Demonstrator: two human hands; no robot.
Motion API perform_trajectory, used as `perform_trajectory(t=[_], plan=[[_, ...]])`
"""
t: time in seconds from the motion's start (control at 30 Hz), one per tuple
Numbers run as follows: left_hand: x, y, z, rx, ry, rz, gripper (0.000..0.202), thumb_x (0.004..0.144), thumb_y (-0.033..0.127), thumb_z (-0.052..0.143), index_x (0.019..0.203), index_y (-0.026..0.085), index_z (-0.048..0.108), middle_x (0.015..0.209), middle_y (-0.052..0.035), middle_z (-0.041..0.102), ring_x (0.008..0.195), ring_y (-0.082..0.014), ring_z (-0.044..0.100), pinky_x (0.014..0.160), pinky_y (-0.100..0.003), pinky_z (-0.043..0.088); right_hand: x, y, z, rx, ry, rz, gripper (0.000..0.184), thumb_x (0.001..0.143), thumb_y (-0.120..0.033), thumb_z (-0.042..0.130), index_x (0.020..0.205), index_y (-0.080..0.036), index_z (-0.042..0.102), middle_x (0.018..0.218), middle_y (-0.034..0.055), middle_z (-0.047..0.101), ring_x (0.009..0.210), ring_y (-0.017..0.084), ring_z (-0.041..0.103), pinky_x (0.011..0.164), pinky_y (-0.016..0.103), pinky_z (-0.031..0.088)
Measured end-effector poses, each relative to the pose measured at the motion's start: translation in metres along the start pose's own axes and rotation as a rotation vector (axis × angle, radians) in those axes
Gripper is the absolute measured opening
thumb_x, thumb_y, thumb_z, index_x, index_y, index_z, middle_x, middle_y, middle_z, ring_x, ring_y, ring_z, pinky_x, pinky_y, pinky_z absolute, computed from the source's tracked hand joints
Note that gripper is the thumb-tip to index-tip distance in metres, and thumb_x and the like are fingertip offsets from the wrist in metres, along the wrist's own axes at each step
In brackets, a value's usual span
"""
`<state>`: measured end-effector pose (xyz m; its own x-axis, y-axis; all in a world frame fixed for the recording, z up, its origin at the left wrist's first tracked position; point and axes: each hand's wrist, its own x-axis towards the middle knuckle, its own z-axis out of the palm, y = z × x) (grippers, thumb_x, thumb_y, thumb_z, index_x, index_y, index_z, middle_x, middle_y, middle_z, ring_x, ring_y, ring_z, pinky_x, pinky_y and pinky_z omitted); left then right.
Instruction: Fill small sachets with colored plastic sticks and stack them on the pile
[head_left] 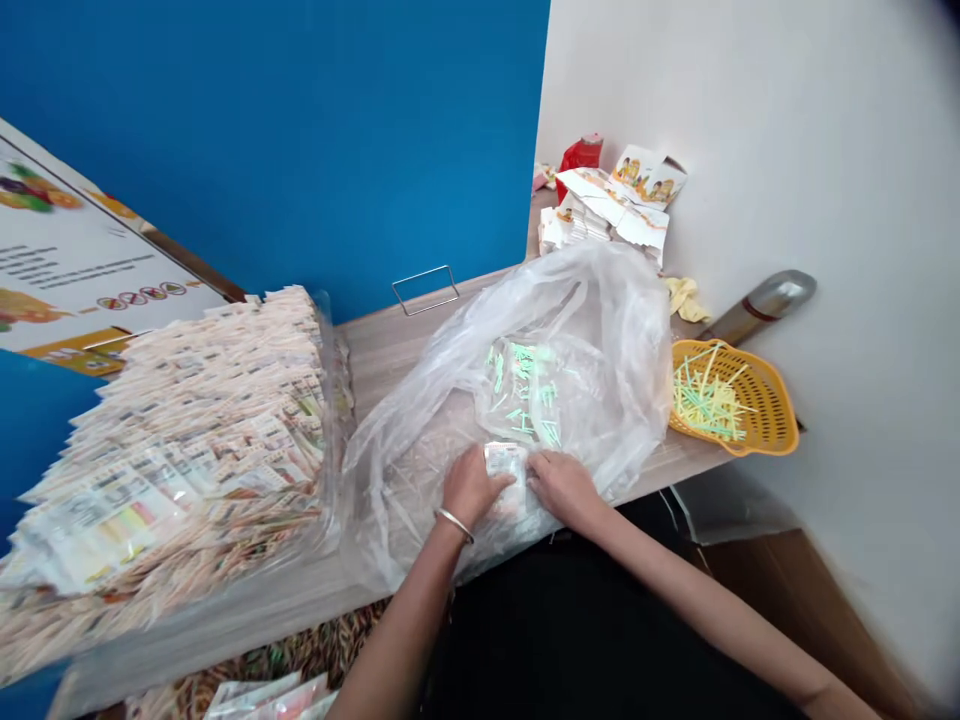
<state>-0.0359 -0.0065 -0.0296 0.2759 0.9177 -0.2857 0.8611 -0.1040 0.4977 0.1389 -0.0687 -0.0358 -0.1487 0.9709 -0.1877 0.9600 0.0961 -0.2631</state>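
Observation:
A small white printed packet (507,462) lies between my two hands at the front of a large see-through plastic bag (630,300), which is spread wide on the table. My left hand (470,485), with a silver bangle at the wrist, grips the packet's left side, its thumb laid across the front. The fingers of my right hand (559,483) are bent closed at the packet's right edge. Just beyond, within the bag, are see-through packs holding short green sticks (525,390). Both palms are hidden from above.
On the left, a tall heap of printed packets (217,400) covers the table. A yellow basket (772,405) of green and yellow sticks (709,400) stands at the right edge. Behind are printed white cartons (649,180), a metal cylinder (765,305) and a blue panel (300,150).

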Motion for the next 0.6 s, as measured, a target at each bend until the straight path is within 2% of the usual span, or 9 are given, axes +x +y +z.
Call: perform_trajectory(t=[0.1, 0.17, 0.23, 0.3, 0.37, 0.47, 0.53, 0.6], plan=[[-0.007, 0.003, 0.006, -0.198, 0.033, 0.010, 0.032, 0.067, 0.026, 0.076, 0.091, 0.016, 0.058, 0.096, -0.0091, 0.067, 0.091, -0.0245, 0.062, 0.080, -0.034, 0.046, 0.003, 0.001, -0.002, 0.046, 0.008, -0.043, 0.015, 0.090, -0.025, 0.055, 0.104, -0.019, 0.060, 0.100, 0.0065, 0.067, 0.092, 0.023, 0.062, 0.081, 0.032, 0.042], [-0.016, 0.006, 0.014, -0.442, 0.054, -0.003, 0.034, 0.066, 0.019, 0.073, 0.095, 0.016, 0.057, 0.096, -0.0065, 0.067, 0.090, -0.0212, 0.063, 0.081, -0.033, 0.047, 0.000, 0.002, -0.003, 0.058, 0.010, -0.069, 0.015, 0.090, -0.022, 0.052, 0.103, -0.018, 0.060, 0.099, 0.0074, 0.067, 0.092, 0.023, 0.062, 0.081, 0.033, 0.043], [-0.023, 0.007, 0.021, -0.751, 0.076, -0.067, 0.039, 0.064, 0.015, 0.072, 0.101, 0.017, 0.056, 0.097, -0.0046, 0.068, 0.089, -0.0185, 0.064, 0.081, -0.031, 0.050, -0.004, 0.005, -0.005, 0.114, 0.001, -0.088, 0.015, 0.090, -0.020, 0.049, 0.100, -0.018, 0.060, 0.096, 0.0076, 0.066, 0.090, 0.023, 0.062, 0.079, 0.032, 0.044], [-0.029, 0.004, 0.023, -1.056, 0.102, -0.189, 0.045, 0.066, 0.019, 0.072, 0.107, 0.017, 0.056, 0.099, -0.0048, 0.069, 0.084, -0.0181, 0.065, 0.075, -0.032, 0.053, -0.006, 0.008, -0.008, 0.238, 0.055, -0.103, 0.015, 0.090, -0.020, 0.046, 0.100, -0.019, 0.058, 0.097, 0.0077, 0.064, 0.088, 0.022, 0.062, 0.078, 0.032, 0.046], [-0.034, -0.004, 0.018, -1.329, 0.108, -0.304, 0.051, 0.067, 0.026, 0.073, 0.113, 0.017, 0.055, 0.101, -0.0064, 0.069, 0.076, -0.0189, 0.065, 0.065, -0.034, 0.055, -0.003, 0.008, -0.016, 0.390, 0.197, -0.125, 0.016, 0.091, -0.024, 0.046, 0.104, -0.021, 0.055, 0.101, 0.0087, 0.061, 0.092, 0.023, 0.061, 0.078, 0.035, 0.049], [-0.042, -0.019, 0.004, -1.642, 0.133, -0.308, 0.061, 0.064, 0.023, 0.074, 0.121, 0.017, 0.055, 0.108, -0.0094, 0.069, 0.079, -0.0221, 0.068, 0.066, -0.038, 0.058, 0.009, -0.004, -0.032, 0.565, 0.414, -0.214, 0.023, 0.092, -0.028, 0.049, 0.113, -0.022, 0.053, 0.109, 0.0113, 0.058, 0.105, 0.025, 0.058, 0.088, 0.040, 0.050], [-0.047, -0.027, -0.004, -1.730, 0.192, -0.266, 0.061, 0.065, 0.021, 0.072, 0.124, 0.016, 0.056, 0.115, -0.0105, 0.069, 0.090, -0.0243, 0.069, 0.075, -0.039, 0.059, 0.020, -0.020, -0.043, 0.646, 0.466, -0.301, 0.029, 0.091, -0.027, 0.050, 0.120, -0.021, 0.052, 0.116, 0.0119, 0.058, 0.113, 0.025, 0.055, 0.095, 0.042, 0.048], [-0.050, -0.034, -0.009, -1.743, 0.261, -0.224, 0.057, 0.069, 0.022, 0.069, 0.124, 0.016, 0.058, 0.120, -0.0113, 0.068, 0.100, -0.0258, 0.067, 0.082, -0.040, 0.058, 0.033, -0.038, -0.051, 0.706, 0.464, -0.367, 0.035, 0.090, -0.025, 0.051, 0.125, -0.020, 0.051, 0.121, 0.0126, 0.057, 0.118, 0.025, 0.053, 0.101, 0.043, 0.045]])
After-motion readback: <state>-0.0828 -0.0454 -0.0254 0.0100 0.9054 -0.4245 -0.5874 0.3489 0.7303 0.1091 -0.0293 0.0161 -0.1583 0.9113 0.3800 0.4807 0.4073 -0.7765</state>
